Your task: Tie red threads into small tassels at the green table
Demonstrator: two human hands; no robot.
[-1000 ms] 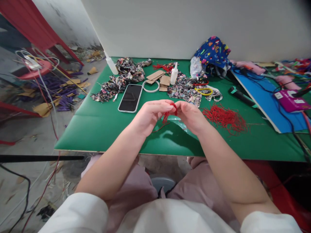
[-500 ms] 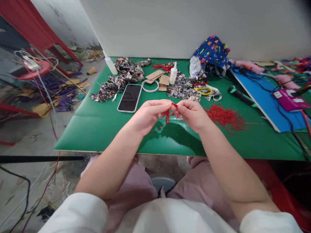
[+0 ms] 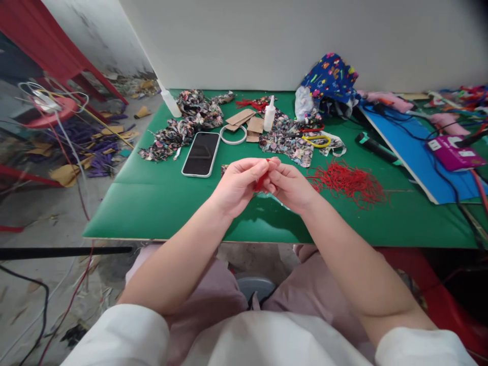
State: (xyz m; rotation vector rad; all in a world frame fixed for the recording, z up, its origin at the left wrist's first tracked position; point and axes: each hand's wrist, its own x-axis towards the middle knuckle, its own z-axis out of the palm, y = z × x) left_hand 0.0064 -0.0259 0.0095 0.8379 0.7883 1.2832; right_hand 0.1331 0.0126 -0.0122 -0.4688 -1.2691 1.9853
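Both hands meet above the front middle of the green table [image 3: 152,216]. My left hand [image 3: 244,180] is closed on a small bundle of red string [image 3: 261,182], partly covered by the fingers. From the other side, my right hand [image 3: 287,183] pinches at the same bundle, its fingertips touching those of the left. How the strands lie inside the fingers is hidden. Just right of my hands, a loose heap of red string [image 3: 353,183] lies on the table.
Behind my hands are a phone [image 3: 201,155], a tape roll [image 3: 233,142], cardboard pieces [image 3: 240,119], patterned fabric [image 3: 287,145], yellow-handled scissors [image 3: 318,141] and two white bottles [image 3: 269,116] [image 3: 171,104]. A blue board [image 3: 404,152] with cables and a purple box [image 3: 455,152] is at right.
My hands have drawn closer together, and the fingers now cover more of the red bundle. The strands that hung below it are mostly out of sight.
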